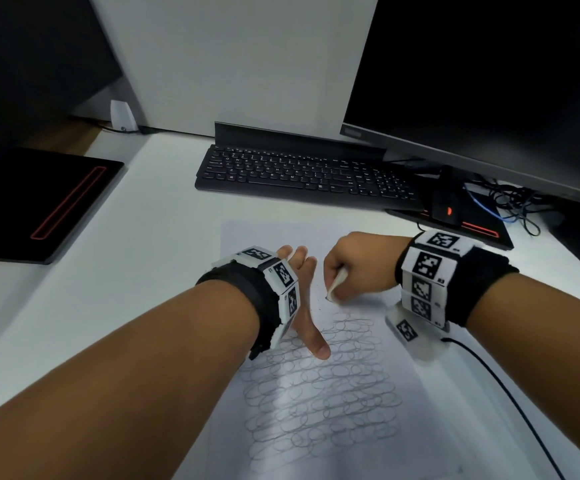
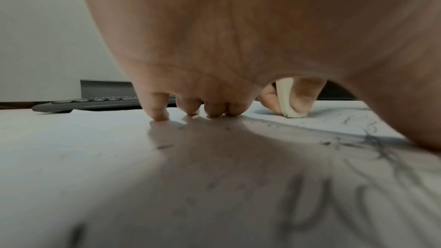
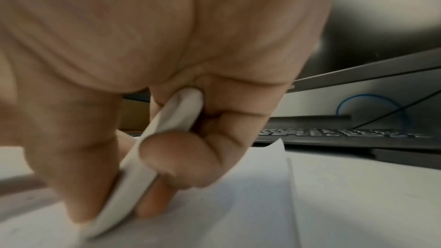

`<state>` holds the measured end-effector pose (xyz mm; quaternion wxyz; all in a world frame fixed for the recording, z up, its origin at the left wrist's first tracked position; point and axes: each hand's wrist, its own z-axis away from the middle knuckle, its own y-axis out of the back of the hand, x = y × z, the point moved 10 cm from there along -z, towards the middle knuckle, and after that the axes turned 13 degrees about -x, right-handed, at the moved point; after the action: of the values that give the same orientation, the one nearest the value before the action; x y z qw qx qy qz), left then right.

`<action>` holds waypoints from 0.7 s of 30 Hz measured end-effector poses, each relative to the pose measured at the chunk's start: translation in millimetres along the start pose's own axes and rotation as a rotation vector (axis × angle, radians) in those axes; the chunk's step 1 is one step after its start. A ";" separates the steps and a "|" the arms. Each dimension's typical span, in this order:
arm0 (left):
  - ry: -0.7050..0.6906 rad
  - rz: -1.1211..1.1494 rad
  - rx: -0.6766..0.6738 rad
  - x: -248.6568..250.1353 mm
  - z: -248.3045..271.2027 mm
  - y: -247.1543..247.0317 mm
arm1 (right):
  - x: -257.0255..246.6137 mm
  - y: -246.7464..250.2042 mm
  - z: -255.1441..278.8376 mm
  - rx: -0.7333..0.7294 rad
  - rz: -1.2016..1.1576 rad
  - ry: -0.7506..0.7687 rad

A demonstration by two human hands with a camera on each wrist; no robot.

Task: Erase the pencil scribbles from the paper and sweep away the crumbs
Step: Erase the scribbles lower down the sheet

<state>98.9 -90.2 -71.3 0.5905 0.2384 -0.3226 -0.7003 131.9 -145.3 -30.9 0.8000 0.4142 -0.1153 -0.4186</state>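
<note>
**Inspector A:** Checking hand poses first. The left hand lies flat on the paper, fingers straight with their tips pressed down, thumb splayed toward 6 o'clock onto the scribbles. The right hand is curled, wrist raised, knuckles pointing toward 9 o'clock.

**Inspector B:** Grip on the right?

**Inspector A:** Its fingers and thumb pinch the eraser, which stands tilted, lower end touching the sheet. The left holds nothing.

**Inspector B:** Position of the eraser against the left hand?

**Inspector A:** Just beside it, at 3 o'clock of the left fingers, apart from them. It meets the paper at 12 o'clock of the scribble block, on the pale patch above the top row.

**Inspector B:** Condition of the items?

**Inspector A:** Eraser is white, flat and rounded at the ends, grey-smudged at the working tip in the left wrist view. Scribbles are grey looping ovals in stacked rows filling the sheet's near half. Dark crumbs lie scattered between the two hands. The paper rests on the white desk, with a black keyboard at 12 o'clock.
</note>
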 end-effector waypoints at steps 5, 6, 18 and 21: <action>0.009 -0.025 -0.010 -1.5 -2.9 -2.0 | -11.6 -24.6 2.5 -0.101 -0.018 0.060; 0.006 -0.025 -0.006 -0.9 -1.5 -1.5 | -9.4 -23.5 2.6 -0.105 -0.028 0.051; 0.009 -0.034 -0.004 1.1 6.5 -0.1 | 11.8 -2.3 3.8 0.014 -0.073 -0.045; 0.011 -0.040 -0.015 1.6 7.9 0.9 | 4.1 -11.3 4.6 -0.001 -0.064 -0.011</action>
<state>93.6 -90.5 -65.2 0.5800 0.2441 -0.3095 -0.7129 125.6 -154.5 -37.3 0.7857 0.4150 -0.1060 -0.4464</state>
